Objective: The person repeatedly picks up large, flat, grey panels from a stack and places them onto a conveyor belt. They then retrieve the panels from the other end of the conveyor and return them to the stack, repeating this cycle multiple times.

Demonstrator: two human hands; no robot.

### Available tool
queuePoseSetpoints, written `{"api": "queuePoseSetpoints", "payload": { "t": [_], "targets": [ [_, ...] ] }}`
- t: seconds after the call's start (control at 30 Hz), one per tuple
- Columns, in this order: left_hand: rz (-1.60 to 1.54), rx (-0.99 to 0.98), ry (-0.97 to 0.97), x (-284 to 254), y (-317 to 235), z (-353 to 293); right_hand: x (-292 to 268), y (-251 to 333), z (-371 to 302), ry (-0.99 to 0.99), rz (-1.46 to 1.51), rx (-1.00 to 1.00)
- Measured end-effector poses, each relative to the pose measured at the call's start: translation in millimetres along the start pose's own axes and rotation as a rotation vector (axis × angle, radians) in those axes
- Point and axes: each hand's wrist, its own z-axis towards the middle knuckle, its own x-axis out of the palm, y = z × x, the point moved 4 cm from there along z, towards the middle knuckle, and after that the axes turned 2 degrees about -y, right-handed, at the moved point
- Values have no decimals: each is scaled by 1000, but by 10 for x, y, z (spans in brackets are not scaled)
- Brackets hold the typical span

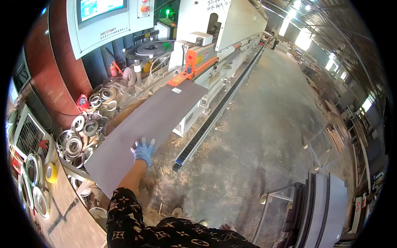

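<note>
Your blue-gloved left hand lies spread on the long, flat, grey-brown panel, whose far end reaches the flat orange plate of the white machine; your right hand is low beside your black patterned shirt, its grip impossible to tell

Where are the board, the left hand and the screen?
Board (pixel 153 118): head view, middle of its upper face.
Left hand (pixel 143 153): head view, back of the hand.
Screen (pixel 102 9): head view, middle of its front.

Yellow roll near white-framed grille; bright window right.
</note>
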Motion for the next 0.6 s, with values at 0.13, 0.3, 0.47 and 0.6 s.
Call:
{"api": "queuePoseSetpoints", "payload": {
  "t": [0.13,0.3,0.47,0.6],
  "targets": [
    [-7,-6,-8,74,41,62,659,198,-483,-19,-96,-128],
    [-34,7,-35,111,17,96,831,464,-300,113,-171,-220],
    [-39,8,-9,12,0,2,936,484,-246,208,-182,-249],
    [-34,25,12,24,-6,10,1174,347,-573,242,-90,-196]
  ]
}}
